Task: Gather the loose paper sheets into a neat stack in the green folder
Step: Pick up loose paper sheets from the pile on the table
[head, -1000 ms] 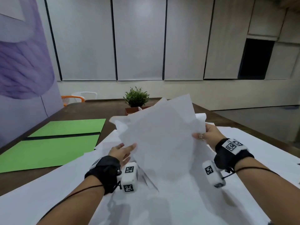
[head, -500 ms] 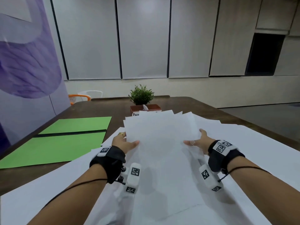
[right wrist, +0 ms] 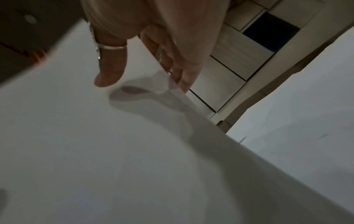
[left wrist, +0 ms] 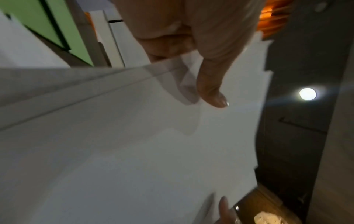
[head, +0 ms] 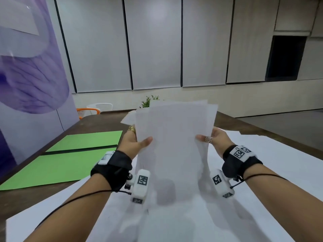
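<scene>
In the head view, the bundle of white paper sheets [head: 174,147] stands upright at the centre of the frame, held between both hands above the surface [head: 97,123]. The top edges are uneven, with several sheet corners stepped behind one another. The left hand [head: 134,142] grips the bundle's left edge, thumb across the front and fingers behind; the left wrist view shows that thumb [left wrist: 210,84] pressed on the near face and curled fingers at the back. The right hand [head: 215,139] pinches the right edge the same way, its ringed thumb [right wrist: 110,68] on the front and the fingers [right wrist: 184,75] wrapped behind the edge. The lower part of the bundle bows slightly toward the camera.

The green folder [head: 61,159] lies open and flat at the left of the frame, a dark spine line dividing its 2 halves, with no sheets in it. A large white sheet [head: 272,165] covers the surface beneath the hands. A small green plant [head: 148,102] peeks out behind the bundle's top, and an orange chair [head: 87,111] sits at the surface's far left end.
</scene>
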Demonstrator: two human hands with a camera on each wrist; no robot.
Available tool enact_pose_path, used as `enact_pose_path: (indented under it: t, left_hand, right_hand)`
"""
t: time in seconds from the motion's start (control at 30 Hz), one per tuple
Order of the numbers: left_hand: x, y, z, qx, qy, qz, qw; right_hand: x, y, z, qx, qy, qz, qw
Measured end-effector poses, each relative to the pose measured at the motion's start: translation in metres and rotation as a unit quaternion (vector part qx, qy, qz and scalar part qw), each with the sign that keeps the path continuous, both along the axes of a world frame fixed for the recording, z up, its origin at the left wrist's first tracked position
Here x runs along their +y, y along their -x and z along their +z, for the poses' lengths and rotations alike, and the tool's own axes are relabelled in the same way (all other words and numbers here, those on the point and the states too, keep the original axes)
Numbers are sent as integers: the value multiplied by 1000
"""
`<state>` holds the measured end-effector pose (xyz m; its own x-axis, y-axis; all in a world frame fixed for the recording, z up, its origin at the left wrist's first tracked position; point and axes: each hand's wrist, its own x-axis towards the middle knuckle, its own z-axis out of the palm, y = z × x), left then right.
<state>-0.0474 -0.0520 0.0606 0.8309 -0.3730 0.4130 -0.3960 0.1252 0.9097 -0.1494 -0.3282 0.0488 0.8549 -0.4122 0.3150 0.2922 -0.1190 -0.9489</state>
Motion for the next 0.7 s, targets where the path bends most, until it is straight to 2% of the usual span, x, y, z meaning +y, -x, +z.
enact_pose_path:
  t: [0.07,0.13,0.17,0.23,0.3,0.4,0.57,0.7]
  left_hand:
    - [-4,1,2,-17,-11,15,1000]
    - [-11,4,-1,-41,-11,48,998]
    - [-14,7,-3,-49,-10,65,997]
    - [-18,12,-4,-45,-8,89,995]
    - [-18,16,1,-34,11,80,996]
    - [-13,20,21,-34,37,49,998]
    - [-4,23,53,-61,75,-16,995]
    - [8,16,45,1,52,-13,999]
  right_hand:
    - [6,-2,4,7,-6,33,999]
    - [13,-4,2,63,35,72,995]
    - [17,-6,-1,93,66,79,990]
    - [21,-8,-6,99,97,54,989]
    - [24,-8,-6,55,52,18,997]
    - [21,-10,-1,7,-47,52,998]
    - [21,-7,3,85,-65,184,977]
    - [28,-6,-1,102,-68,193,974]
